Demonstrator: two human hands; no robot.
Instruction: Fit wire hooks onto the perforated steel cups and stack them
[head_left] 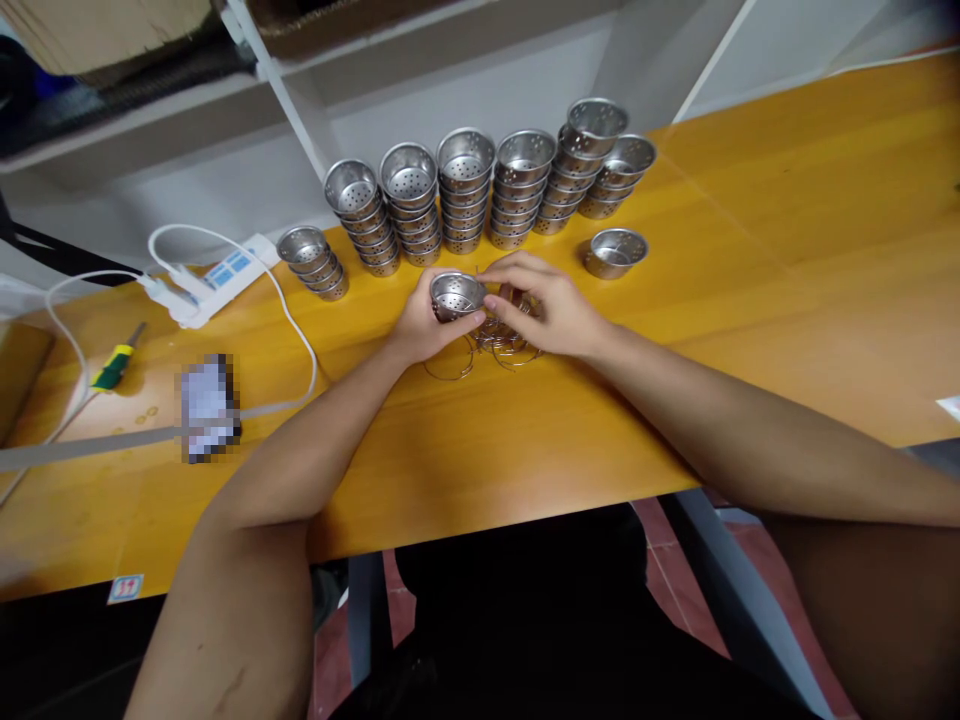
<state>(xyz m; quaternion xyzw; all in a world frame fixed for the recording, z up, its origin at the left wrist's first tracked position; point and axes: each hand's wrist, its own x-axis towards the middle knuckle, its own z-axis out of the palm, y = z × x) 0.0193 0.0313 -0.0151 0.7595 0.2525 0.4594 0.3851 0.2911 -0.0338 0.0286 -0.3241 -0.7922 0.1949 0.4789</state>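
Observation:
My left hand (427, 322) is wrapped round a small perforated steel cup (456, 296), its open mouth tilted up toward me. At the cup's right rim, the thumb and fingers of my right hand (551, 305) close in a pinch. What seems to be a thin wire shows at these fingertips, mostly hidden by them. Below and behind my right hand lies a tangle of bent metal wires (510, 345) on the wooden table (480, 450). A single steel cup (616, 252) stands apart to the right of my hands.
Several stacks of perforated cups (465, 190) stand along the back, with a shorter stack (315, 265) to their left. Further left are a white power strip (225, 280) with cables, a green-and-yellow screwdriver (112, 370) and a blurred-out object (208, 405). Shelves (450, 60) rise behind.

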